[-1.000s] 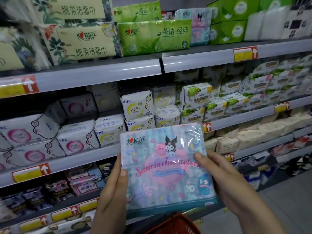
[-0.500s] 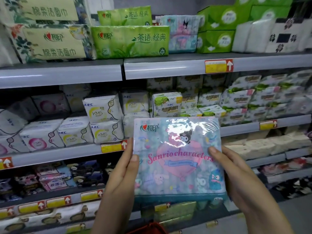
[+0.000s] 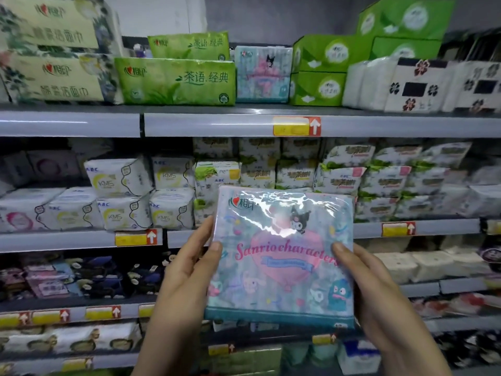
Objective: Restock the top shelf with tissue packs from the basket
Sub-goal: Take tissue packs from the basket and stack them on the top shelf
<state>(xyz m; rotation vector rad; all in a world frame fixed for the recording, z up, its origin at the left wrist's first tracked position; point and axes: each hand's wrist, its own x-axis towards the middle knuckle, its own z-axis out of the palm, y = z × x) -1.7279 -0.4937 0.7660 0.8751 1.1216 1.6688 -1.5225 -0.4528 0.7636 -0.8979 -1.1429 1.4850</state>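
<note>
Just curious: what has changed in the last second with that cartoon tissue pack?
The tissue pack has risen a little against the shelves and now sits below the matching pack on the top shelf. The red basket has dropped out of view. The left hand and right hand still hold it by its sides; nothing was let go.

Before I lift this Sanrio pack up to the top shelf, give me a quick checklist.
1. Left grip and right grip both hold the Sanrio tissue pack by its sides: ok.
2. Pack upright, print facing me: ok.
3. Matching pack stands on the top shelf, marking the spot: ok.
4. Room at that spot, between the green tissue pack and green boxes: cannot tell.
5. Nothing between the held pack and the shelf: ok.
</note>
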